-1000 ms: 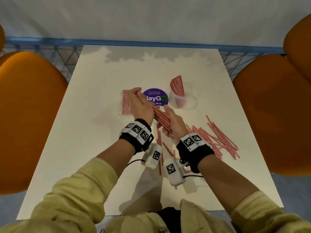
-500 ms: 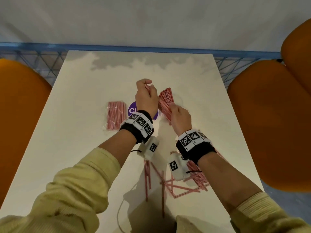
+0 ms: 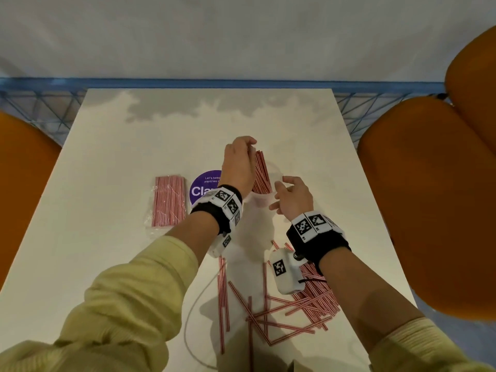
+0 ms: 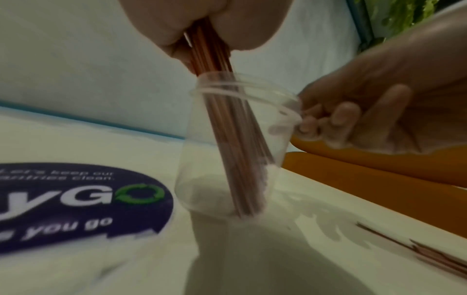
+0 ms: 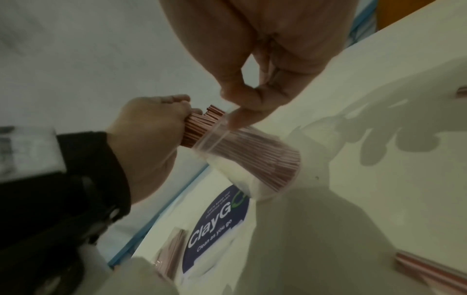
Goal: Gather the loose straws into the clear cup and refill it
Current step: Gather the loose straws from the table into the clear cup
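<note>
A: What's around?
B: A pale tabletop (image 3: 107, 162) against a white wall, blue railing behind, orange chairs (image 3: 429, 205) either side, a purple sticker (image 3: 200, 187).

A: And the hands?
B: The left hand (image 3: 237, 167) grips a bundle of straws (image 3: 261, 173) standing in the clear cup (image 4: 227, 159), mid-tabletop. The right hand (image 3: 294, 197), fingers loose, touches the cup's rim. Loose straws (image 3: 281, 312) lie near; a wrapped pack (image 3: 169, 201) left.

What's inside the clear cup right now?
A bunch of red-striped straws stands tilted in the clear cup, reaching its base, gripped at the top by the left hand. Nothing else shows through the wall.
</note>
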### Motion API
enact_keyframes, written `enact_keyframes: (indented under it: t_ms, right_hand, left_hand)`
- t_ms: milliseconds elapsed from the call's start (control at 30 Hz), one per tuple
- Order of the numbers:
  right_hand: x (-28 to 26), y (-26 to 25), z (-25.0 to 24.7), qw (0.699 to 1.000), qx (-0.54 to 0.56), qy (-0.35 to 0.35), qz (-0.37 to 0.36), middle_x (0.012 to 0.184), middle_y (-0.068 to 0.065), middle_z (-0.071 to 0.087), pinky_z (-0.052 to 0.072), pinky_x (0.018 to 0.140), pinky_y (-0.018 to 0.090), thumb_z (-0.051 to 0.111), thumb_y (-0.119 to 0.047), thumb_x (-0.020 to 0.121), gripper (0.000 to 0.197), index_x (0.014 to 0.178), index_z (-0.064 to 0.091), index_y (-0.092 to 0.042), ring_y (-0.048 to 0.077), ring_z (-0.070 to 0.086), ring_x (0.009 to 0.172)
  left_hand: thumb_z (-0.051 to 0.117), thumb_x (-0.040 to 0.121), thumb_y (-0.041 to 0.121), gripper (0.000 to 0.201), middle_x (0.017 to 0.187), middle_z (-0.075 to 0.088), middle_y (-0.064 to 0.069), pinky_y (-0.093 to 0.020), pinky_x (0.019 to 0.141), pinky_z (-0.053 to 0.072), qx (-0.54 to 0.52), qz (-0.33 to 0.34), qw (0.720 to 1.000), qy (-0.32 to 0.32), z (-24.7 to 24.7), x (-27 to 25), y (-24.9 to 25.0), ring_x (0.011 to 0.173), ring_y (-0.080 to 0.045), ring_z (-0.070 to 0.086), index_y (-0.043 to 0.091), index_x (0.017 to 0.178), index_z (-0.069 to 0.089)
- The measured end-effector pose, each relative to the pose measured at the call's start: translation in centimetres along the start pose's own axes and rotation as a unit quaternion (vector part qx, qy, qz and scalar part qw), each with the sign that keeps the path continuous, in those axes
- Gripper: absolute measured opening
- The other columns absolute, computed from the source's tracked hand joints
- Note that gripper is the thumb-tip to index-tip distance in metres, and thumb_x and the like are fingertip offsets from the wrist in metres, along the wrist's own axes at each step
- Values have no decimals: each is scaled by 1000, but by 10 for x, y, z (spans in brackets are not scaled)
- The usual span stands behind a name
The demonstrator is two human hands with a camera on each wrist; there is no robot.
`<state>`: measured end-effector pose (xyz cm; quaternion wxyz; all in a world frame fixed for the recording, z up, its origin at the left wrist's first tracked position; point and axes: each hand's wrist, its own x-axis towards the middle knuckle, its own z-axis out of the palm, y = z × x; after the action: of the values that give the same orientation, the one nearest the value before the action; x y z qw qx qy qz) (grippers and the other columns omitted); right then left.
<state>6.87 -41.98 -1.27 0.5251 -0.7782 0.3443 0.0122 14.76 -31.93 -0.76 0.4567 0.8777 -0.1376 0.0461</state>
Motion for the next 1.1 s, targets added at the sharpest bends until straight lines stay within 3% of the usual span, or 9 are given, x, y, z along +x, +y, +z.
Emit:
enact_keyframes:
  t_ms: [133, 200, 300, 400, 467, 533, 633, 800, 1100]
  right_hand:
    - [-1, 1, 4, 999, 34, -6, 3, 79, 2, 59, 40, 34, 12, 45, -27, 95, 35, 127, 44, -12, 12, 59, 48]
    - [-2, 1, 6, 999, 45, -7, 7, 75, 0, 57, 39, 33, 12, 44, -28, 96, 35, 127, 44, -11, 13, 59, 49]
    - [-8, 3, 4, 998, 63, 0, 7, 77, 0, 58, 41, 37, 15, 43, -34, 96, 38, 125, 45, -10, 13, 59, 51]
    - [-19, 12, -2, 999, 45, 4, 8, 85, 4, 61, 44, 46, 20, 49, -36, 93, 38, 121, 48, -10, 13, 58, 55]
    - [-30, 22, -5, 1000, -12, -26, 9, 85, 4, 62, 51, 55, 26, 57, -32, 88, 38, 119, 52, -11, 14, 60, 61]
    - [-44, 36, -9, 993, -95, -68, 8, 86, 1, 62, 51, 72, 32, 62, -32, 84, 40, 117, 54, -12, 20, 62, 77]
    - [-62, 56, -20, 971, -218, -97, -3, 117, 8, 59, 38, 81, 25, 65, -34, 82, 50, 124, 51, -10, 25, 57, 108]
    - [-77, 85, -38, 947, -311, -77, 30, 132, 12, 51, 44, 101, 35, 74, -39, 71, 65, 124, 50, -9, 27, 51, 121]
    - [-110, 98, -8, 953, -295, -51, -50, 121, 14, 57, 46, 90, 31, 72, -19, 78, 45, 117, 55, -7, 26, 57, 108]
  left_hand:
    - [31, 100, 19, 45, 149, 38, -11, -38, 115, 25, 137, 40, 986, -88, 0, -17, -8, 138, -26, 32, 10, 144, 32]
    - [26, 101, 28, 51, 157, 21, -6, -41, 118, 15, 162, 28, 978, -127, -5, -19, -9, 146, -23, 17, 16, 149, 17]
    - [23, 100, 40, 53, 159, 9, -8, -44, 118, 9, 60, -3, 991, -122, -19, -25, -4, 148, -24, 7, 32, 149, 6]
    - [33, 99, 35, 55, 156, 25, -8, -43, 119, 20, -90, -95, 991, -8, -33, -40, -6, 144, -25, 24, 23, 149, 16]
    - [46, 95, 27, 54, 146, 41, -10, -40, 113, 33, -97, -179, 979, 22, -41, -57, -17, 134, -24, 39, 13, 144, 29]
    - [58, 87, 25, 56, 136, 48, -12, -42, 106, 42, -32, -217, 976, -14, -47, -79, -31, 124, -26, 48, 8, 136, 38]
    - [67, 80, 28, 64, 135, 42, -13, -40, 105, 42, 56, -263, 957, -113, -54, -122, -43, 122, -28, 48, 7, 133, 38]
    - [75, 75, 33, 75, 132, 40, -14, -38, 102, 43, 146, -252, 930, -226, -60, -189, -45, 119, -30, 48, 2, 131, 35]
    - [66, 83, 13, 49, 125, 56, -15, -32, 97, 42, 107, -247, 935, -233, -52, -212, -33, 116, -27, 52, 6, 126, 46]
